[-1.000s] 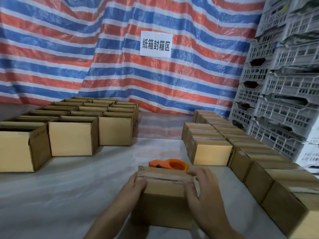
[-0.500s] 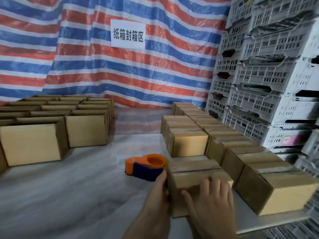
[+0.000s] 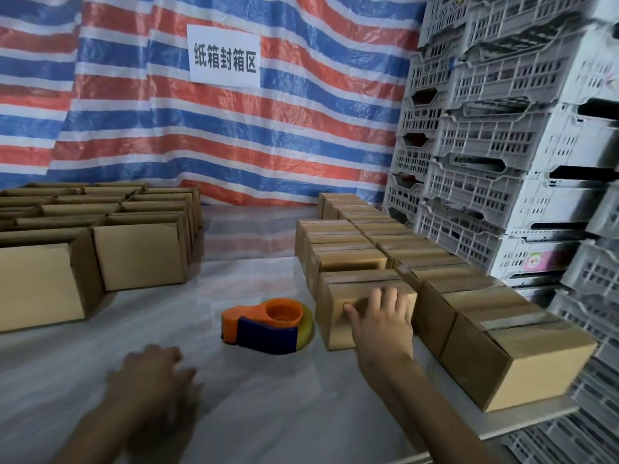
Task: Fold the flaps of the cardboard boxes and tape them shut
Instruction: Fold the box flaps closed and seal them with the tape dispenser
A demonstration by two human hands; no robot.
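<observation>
1. A striped tarp [image 3: 301, 128] fills the background, its top and left cut off by the frame.
2. Stacked plastic crates [image 3: 502, 145] run off the right edge.
3. The white worktop [image 3: 268, 413] carries open-topped boxes [image 3: 140, 256] on the left, partly cut off, and a block of taped boxes [image 3: 348, 259] on the right.
4. The nearest-left taped box [image 3: 331, 316] sits against its neighbours, just beside the tape dispenser [image 3: 268, 324].
5. The right hand [image 3: 382, 323] lies flat on that box's front top edge, fingers [image 3: 375, 296] spread and straight, gripping nothing and hiding part of its face.
6. The left hand [image 3: 150, 373] hovers low over the worktop, blurred; its fingers look loosely bent and empty.
</observation>
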